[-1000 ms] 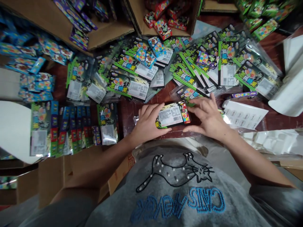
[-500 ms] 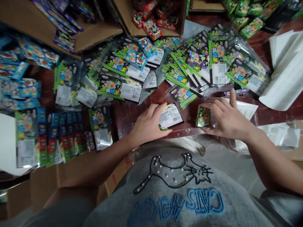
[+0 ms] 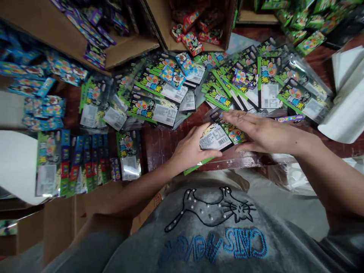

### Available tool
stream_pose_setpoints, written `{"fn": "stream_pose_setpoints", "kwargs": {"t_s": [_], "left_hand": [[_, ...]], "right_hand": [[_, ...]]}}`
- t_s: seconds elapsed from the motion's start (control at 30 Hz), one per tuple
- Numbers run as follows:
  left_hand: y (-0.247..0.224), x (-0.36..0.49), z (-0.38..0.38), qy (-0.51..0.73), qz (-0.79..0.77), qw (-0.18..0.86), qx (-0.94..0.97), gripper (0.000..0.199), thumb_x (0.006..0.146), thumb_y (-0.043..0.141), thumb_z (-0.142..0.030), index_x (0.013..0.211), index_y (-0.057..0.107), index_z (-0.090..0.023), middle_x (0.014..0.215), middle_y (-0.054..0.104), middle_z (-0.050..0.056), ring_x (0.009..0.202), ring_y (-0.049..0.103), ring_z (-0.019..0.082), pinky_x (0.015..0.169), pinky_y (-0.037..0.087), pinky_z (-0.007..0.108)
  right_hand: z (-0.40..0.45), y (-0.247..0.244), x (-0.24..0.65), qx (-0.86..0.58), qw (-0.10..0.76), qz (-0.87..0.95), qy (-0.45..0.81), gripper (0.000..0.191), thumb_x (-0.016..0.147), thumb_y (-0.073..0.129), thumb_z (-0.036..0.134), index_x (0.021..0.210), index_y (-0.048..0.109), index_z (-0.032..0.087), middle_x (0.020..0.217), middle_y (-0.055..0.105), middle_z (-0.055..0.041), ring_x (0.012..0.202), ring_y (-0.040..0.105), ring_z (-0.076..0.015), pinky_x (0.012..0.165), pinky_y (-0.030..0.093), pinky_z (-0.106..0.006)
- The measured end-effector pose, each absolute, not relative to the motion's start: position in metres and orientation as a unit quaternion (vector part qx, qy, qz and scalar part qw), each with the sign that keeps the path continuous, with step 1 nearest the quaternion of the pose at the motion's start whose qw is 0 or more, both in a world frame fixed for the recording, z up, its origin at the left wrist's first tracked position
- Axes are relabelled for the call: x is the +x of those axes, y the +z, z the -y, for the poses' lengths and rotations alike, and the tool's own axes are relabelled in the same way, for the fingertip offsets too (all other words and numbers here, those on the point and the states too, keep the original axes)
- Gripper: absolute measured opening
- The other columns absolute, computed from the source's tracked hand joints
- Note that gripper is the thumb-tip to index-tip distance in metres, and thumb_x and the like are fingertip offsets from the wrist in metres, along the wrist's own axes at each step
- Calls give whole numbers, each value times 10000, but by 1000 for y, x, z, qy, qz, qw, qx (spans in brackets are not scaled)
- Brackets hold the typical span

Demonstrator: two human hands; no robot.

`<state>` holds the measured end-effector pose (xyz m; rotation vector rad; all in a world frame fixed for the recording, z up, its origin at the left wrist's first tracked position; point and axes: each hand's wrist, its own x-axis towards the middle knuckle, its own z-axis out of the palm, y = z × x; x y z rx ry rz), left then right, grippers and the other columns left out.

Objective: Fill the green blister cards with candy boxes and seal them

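A flat black and green printed packet (image 3: 216,139) with a white barcode label lies at the table's front edge. My left hand (image 3: 191,149) grips it from the left, thumb along the near side and fingers over the far side. Against the packet's right end sits a small green candy box (image 3: 235,135). My right hand (image 3: 260,131) closes round that box, fingers along its far side and thumb near its front. The fingers partly cover the box, so I cannot tell whether it is inside the packet or only touching it.
Printed packets (image 3: 155,108) are heaped behind my hands, with loose blue boxes (image 3: 172,77) on top. Cardboard cartons (image 3: 133,53) hold purple and red boxes. Filled packets (image 3: 48,163) stand in a row at the left. A white paper roll (image 3: 341,117) lies right.
My right hand has moved left with the green box, bringing it up against the packet. My left hand still holds the packet. The whole view has shifted slightly.
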<state>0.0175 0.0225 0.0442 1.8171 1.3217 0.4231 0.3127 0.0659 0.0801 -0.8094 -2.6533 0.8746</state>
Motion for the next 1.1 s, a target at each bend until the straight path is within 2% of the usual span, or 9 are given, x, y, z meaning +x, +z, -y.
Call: {"fn": "stream_pose_setpoints", "kwargs": {"t_s": [0.1,0.2,0.27,0.47,0.57,0.67,0.77,0.9,1.1], "left_hand": [[38,32,-30,256,-497,503,659,433,1009,696,-473,1353,639,-217,1347,742,120,1234,706,298,1079,559,472],[31,50,-35,311,-486,563,592,321,1035,642,-435,1242,645,-190,1248,764,114,1142,722,262,1040,569,448],[27,59,-35,344,-475,602,543,307,1020,660,-416,1219,611,-187,1245,751,119,1141,717,251,1034,578,437],[16,55,-27,346,-448,658,497,396,923,774,-416,1175,542,-216,1151,733,91,1080,729,234,949,619,403],[14,46,-24,324,-438,661,516,678,895,786,-380,1467,443,-255,1144,728,75,1044,749,241,923,640,427],[13,36,-28,312,-436,651,537,895,918,749,-378,1663,256,-325,1255,718,96,1060,758,261,903,658,455],[11,26,-36,316,-433,622,570,719,914,758,-387,1552,442,-288,1322,713,115,1120,749,270,911,655,421],[6,16,-42,309,-428,617,584,571,920,780,-432,1415,555,-258,1180,751,84,1030,750,228,871,642,359],[3,19,-51,361,-451,550,604,251,1079,592,-427,1211,721,-256,1429,702,78,1343,665,224,1167,531,406]], "right_hand": [[-73,79,313,-309,188,870,334,872,1020,665,590,1738,322,233,1731,470,-145,1604,455,-370,1313,422,-630],[-82,71,305,-373,288,813,342,643,1127,479,480,1717,346,262,1657,570,-120,1538,553,-311,1270,482,-599],[-87,64,300,-415,316,791,319,632,1124,468,500,1697,377,251,1638,581,-129,1528,561,-306,1246,508,-571],[-89,56,298,-435,288,790,322,410,1043,654,507,1334,731,229,1218,782,-109,1120,757,-268,1028,618,-469],[-79,54,296,-383,264,811,355,319,1061,640,435,1279,760,236,1250,754,-112,1178,729,-261,1056,602,-479],[-61,48,291,-398,280,807,335,363,1044,658,441,1363,723,282,1476,631,-136,1400,609,-316,1189,517,-580],[-33,32,282,-489,381,714,325,520,1017,705,415,1508,557,329,1514,573,-139,1339,640,-301,1138,567,-559],[-2,8,261,-502,484,566,440,386,1004,733,381,1332,538,325,1183,679,-36,906,732,-166,837,664,-342],[-3,8,251,-535,454,539,466,313,1005,726,446,1258,687,266,1052,765,-36,915,746,-183,884,663,-386]]}}
